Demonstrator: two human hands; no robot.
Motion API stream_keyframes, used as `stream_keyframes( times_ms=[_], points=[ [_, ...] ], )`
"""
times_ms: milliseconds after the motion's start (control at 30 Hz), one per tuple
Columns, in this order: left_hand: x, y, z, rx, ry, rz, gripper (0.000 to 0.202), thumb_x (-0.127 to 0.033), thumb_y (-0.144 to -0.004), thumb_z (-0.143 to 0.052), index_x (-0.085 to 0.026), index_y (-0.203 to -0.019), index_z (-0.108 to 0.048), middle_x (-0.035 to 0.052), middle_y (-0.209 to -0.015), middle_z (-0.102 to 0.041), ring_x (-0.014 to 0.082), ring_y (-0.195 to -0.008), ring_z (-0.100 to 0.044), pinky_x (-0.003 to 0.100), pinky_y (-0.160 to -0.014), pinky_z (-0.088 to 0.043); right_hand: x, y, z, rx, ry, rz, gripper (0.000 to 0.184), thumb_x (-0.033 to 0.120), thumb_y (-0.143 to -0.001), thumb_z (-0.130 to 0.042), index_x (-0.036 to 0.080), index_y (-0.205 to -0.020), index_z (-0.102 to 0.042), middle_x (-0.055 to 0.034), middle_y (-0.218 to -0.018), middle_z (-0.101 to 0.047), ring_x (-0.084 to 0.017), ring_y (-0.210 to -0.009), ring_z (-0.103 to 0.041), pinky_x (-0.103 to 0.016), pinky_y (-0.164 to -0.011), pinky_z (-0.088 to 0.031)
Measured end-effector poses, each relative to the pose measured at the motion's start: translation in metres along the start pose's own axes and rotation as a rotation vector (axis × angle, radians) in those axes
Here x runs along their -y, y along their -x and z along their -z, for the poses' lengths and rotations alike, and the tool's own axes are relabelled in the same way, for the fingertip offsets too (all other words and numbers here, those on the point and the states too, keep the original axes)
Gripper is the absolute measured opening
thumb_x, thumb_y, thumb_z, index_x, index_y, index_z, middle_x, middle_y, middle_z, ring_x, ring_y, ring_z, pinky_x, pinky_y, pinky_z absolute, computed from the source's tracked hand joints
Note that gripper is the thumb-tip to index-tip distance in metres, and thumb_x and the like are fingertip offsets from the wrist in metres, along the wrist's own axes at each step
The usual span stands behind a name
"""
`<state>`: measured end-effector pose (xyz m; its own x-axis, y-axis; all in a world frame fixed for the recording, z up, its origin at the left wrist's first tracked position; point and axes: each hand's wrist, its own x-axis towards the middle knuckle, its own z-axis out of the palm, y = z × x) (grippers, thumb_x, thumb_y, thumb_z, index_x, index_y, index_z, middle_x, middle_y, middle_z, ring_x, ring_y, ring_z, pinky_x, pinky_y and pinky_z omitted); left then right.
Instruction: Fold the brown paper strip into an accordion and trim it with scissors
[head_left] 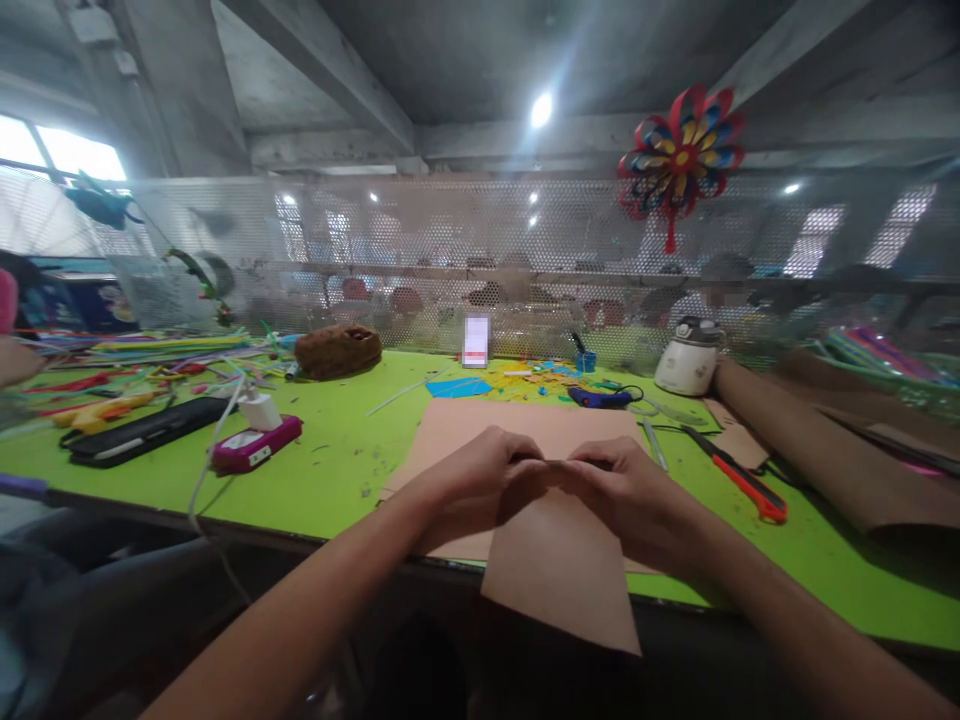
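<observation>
A piece of brown kraft paper (559,575) hangs down past the table's front edge, its upper end pinched between both hands. My left hand (502,465) is closed on that end from the left, thumb and fingers pressed together. From the right, my right hand (619,475) grips the same end, close to the left one. Under the hands, a larger brown sheet (450,440) lies flat on the green table. Whether the pinched end is folded or rolled cannot be made out.
An orange utility knife (750,487), a blue glue gun (600,397) and a white bottle (688,360) lie or stand at right, beside a brown paper roll (817,440). At left are a purple power strip (257,443), black case (154,428) and brown pouch (337,350). A phone (475,341) stands behind.
</observation>
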<state>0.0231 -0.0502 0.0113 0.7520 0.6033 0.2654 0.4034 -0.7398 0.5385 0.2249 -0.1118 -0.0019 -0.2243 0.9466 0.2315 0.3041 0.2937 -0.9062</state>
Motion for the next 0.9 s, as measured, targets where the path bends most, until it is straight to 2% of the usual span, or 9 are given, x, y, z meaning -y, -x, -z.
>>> stream_keyframes(
  times_ms=[233, 433, 633, 767, 900],
  points=[
    [0.002, 0.004, 0.004, 0.01, -0.014, 0.078, 0.028, -0.033, -0.083, -0.048, -0.012, -0.079, -0.066, 0.0038, -0.069, -0.062, 0.0114, -0.061, -0.049, 0.022, -0.055, -0.033, -0.006, -0.007, 0.008, -0.074, 0.051, 0.035, 0.03, 0.044, -0.073, -0.063, 0.015, -0.07, -0.069, -0.0042, -0.064, -0.06, -0.014, -0.058, -0.047, -0.024, -0.047, -0.03],
    [0.001, -0.003, 0.005, 0.073, 0.254, 0.112, 0.027, -0.032, -0.081, -0.05, -0.012, -0.067, -0.059, -0.0003, -0.054, -0.052, 0.0087, -0.049, -0.044, 0.021, -0.049, -0.033, -0.007, -0.017, 0.026, -0.111, 0.035, 0.037, 0.03, 0.044, -0.068, -0.068, 0.015, -0.063, -0.064, -0.0008, -0.054, -0.053, -0.012, -0.05, -0.043, -0.024, -0.045, -0.029],
    [0.002, -0.004, 0.004, 0.036, 0.314, 0.138, 0.022, -0.031, -0.078, -0.051, -0.012, -0.07, -0.06, 0.0006, -0.06, -0.055, 0.0095, -0.055, -0.045, 0.021, -0.054, -0.034, -0.023, -0.025, 0.033, -0.113, 0.001, 0.051, 0.036, 0.049, -0.07, -0.065, 0.014, -0.062, -0.059, 0.0038, -0.049, -0.043, -0.008, -0.046, -0.032, -0.023, -0.044, -0.022],
    [0.003, -0.001, 0.003, 0.063, 0.349, 0.142, 0.022, -0.031, -0.078, -0.05, -0.012, -0.071, -0.059, 0.0005, -0.062, -0.054, 0.0099, -0.057, -0.044, 0.021, -0.054, -0.034, -0.027, -0.025, 0.032, -0.1, -0.031, 0.024, 0.037, 0.051, -0.07, -0.064, 0.014, -0.063, -0.059, 0.0026, -0.054, -0.044, -0.01, -0.051, -0.035, -0.024, -0.048, -0.026],
    [0.001, 0.001, 0.004, 0.051, 0.337, 0.134, 0.028, -0.038, -0.078, -0.051, -0.012, -0.069, -0.056, -0.002, -0.056, -0.048, 0.0089, -0.052, -0.04, 0.021, -0.05, -0.031, -0.026, -0.024, 0.033, -0.08, -0.095, -0.02, 0.037, 0.051, -0.071, -0.063, 0.015, -0.065, -0.058, 0.0018, -0.057, -0.047, -0.011, -0.052, -0.038, -0.024, -0.049, -0.028]
  ],
)
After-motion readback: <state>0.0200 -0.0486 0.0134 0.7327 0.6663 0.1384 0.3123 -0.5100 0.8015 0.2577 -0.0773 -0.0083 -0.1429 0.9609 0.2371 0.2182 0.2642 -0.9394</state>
